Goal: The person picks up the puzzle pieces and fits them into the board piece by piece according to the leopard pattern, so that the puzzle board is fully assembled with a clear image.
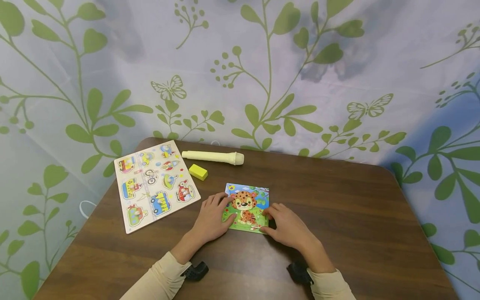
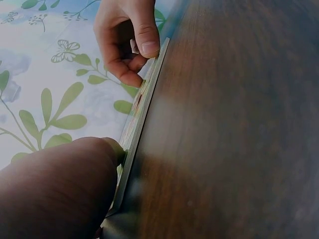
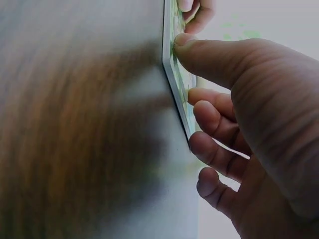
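Both sleeves [image 1: 161,279] reached in from the near edge toward a small square leopard puzzle [image 1: 247,207], bright orange on green and blue, lying flat at mid-table. Dark wood table [image 1: 337,216], leaf-print curtain [image 1: 262,75] behind. Left hand [image 1: 213,218] lay with relaxed fingers on its left edge; right hand [image 1: 286,227] pinched its right edge, fingers curled.

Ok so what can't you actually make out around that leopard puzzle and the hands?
- Leopard puzzle: lower corners hidden under the left hand and right hand, head view.
- Puzzle picture: seen edge-on in both wrist views, unreadable.
- Vehicle puzzle board: pieces too small to identify, head view.
- Wooden table: blurred, right wrist view.
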The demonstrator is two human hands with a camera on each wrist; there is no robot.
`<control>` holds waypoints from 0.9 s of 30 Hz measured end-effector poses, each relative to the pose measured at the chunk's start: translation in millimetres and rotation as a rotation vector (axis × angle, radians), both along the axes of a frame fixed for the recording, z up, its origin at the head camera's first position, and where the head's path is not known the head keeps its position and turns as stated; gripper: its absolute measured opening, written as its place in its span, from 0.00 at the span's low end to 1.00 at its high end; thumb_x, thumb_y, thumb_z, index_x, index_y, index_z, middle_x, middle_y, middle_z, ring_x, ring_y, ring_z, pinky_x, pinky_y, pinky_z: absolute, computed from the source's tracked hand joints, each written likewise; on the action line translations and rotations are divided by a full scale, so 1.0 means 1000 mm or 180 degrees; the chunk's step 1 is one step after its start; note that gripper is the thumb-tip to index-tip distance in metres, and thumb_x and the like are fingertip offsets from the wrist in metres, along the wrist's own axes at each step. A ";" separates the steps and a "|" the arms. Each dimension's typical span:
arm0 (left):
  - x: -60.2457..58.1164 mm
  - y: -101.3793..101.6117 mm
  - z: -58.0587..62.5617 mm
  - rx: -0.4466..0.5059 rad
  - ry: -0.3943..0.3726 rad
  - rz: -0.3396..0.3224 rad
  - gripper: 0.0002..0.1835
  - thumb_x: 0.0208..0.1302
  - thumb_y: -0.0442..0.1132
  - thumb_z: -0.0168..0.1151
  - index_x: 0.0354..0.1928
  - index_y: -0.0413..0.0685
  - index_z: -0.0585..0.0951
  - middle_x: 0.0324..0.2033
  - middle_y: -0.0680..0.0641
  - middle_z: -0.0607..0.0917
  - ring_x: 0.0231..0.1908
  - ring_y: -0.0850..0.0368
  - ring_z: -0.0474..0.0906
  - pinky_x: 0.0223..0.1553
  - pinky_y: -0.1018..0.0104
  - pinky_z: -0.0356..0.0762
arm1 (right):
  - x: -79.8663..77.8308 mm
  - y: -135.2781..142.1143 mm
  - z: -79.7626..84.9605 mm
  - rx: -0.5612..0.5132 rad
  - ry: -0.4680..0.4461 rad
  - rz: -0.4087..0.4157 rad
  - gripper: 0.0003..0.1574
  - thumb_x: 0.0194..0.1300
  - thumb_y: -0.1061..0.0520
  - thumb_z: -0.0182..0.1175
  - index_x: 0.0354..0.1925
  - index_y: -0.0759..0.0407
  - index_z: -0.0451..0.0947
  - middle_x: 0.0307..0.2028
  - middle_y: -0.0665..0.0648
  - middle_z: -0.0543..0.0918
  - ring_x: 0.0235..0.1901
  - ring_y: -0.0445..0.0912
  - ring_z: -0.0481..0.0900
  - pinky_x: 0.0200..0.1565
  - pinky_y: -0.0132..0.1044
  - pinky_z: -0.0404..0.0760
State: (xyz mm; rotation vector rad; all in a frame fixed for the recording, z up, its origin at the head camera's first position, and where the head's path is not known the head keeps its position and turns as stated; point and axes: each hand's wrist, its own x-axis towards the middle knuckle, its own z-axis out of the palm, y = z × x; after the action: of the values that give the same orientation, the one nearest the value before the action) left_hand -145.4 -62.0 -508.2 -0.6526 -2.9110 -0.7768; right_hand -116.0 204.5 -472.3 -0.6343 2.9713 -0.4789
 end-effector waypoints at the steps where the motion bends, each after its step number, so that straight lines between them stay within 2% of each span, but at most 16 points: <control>1: 0.000 0.000 0.000 -0.0003 -0.0013 -0.0008 0.27 0.68 0.55 0.64 0.65 0.55 0.77 0.65 0.45 0.74 0.66 0.43 0.69 0.64 0.38 0.67 | 0.001 0.000 0.000 0.0002 0.0013 -0.0006 0.23 0.58 0.40 0.74 0.44 0.51 0.81 0.32 0.45 0.72 0.35 0.39 0.65 0.38 0.35 0.70; 5: 0.001 0.000 0.002 -0.0014 -0.0043 -0.0025 0.27 0.68 0.54 0.64 0.65 0.54 0.77 0.66 0.45 0.74 0.66 0.43 0.68 0.65 0.37 0.66 | 0.001 -0.004 0.002 0.0047 0.0099 0.0002 0.27 0.59 0.37 0.72 0.49 0.51 0.83 0.34 0.45 0.74 0.35 0.39 0.68 0.40 0.37 0.74; 10: 0.002 0.001 0.003 0.0012 0.0046 -0.0004 0.26 0.68 0.53 0.65 0.64 0.54 0.78 0.65 0.44 0.74 0.65 0.42 0.69 0.63 0.37 0.68 | -0.001 -0.014 0.005 0.0077 0.0244 0.0091 0.32 0.61 0.37 0.71 0.55 0.54 0.83 0.38 0.48 0.78 0.39 0.42 0.74 0.45 0.42 0.79; 17: 0.002 0.002 0.003 -0.0030 0.0039 -0.0039 0.26 0.68 0.54 0.65 0.64 0.54 0.78 0.65 0.44 0.75 0.65 0.42 0.69 0.63 0.37 0.68 | 0.000 -0.021 0.004 0.0226 0.0363 0.0099 0.26 0.59 0.37 0.72 0.47 0.53 0.86 0.35 0.47 0.79 0.35 0.42 0.73 0.47 0.43 0.80; 22: 0.001 0.002 0.005 0.0002 0.0054 -0.0025 0.26 0.68 0.54 0.64 0.64 0.54 0.78 0.65 0.44 0.75 0.65 0.43 0.69 0.63 0.38 0.67 | 0.001 -0.024 0.003 0.0233 0.0492 0.0078 0.23 0.57 0.39 0.75 0.44 0.52 0.87 0.32 0.46 0.79 0.32 0.41 0.71 0.41 0.40 0.78; 27: 0.001 0.001 0.005 -0.0013 0.0039 -0.0015 0.26 0.68 0.54 0.64 0.64 0.54 0.78 0.64 0.45 0.74 0.65 0.43 0.69 0.63 0.38 0.67 | 0.001 -0.025 0.004 0.0129 0.0399 0.0025 0.21 0.56 0.40 0.76 0.43 0.51 0.88 0.31 0.44 0.78 0.31 0.39 0.70 0.38 0.36 0.77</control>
State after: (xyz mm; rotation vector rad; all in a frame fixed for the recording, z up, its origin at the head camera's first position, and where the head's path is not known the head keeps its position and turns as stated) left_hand -144.2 -61.3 -503.6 -0.6622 -2.9020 -0.7649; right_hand -114.9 179.1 -467.9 -0.6968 3.0855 -0.3909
